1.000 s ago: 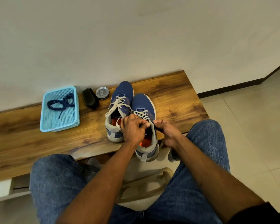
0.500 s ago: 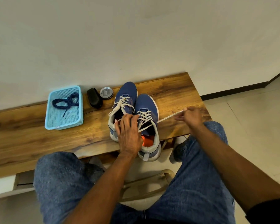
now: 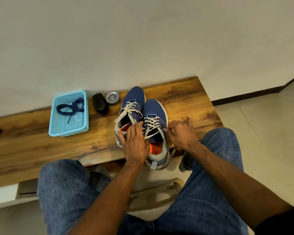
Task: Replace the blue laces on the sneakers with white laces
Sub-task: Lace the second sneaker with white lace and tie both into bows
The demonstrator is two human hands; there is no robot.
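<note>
Left hand (image 3: 134, 143) rests flat, fingers straight, on the two blue mesh sneakers (image 3: 155, 131) near the tabletop's (image 3: 185, 99) front edge. Right hand (image 3: 182, 133) pinches a white lace (image 3: 151, 123) end, blurred. Both appear laced white; tightening and tying likely remain. Blue laces (image 3: 71, 107) lie in the light-blue plastic basket (image 3: 53, 126) toward the left.

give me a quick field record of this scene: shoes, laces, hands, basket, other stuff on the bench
sneakers: two blue, side by side on the wooden bench, left sneaker, right sneaker
white laces: threaded in both
left hand: flat, fingers straight, resting across both sneakers
right hand: at the right sneaker's lace end; grip blurred
blue laces: in the light blue basket
basket: left of the sneakers
other: black brush-like item, round tin
</note>
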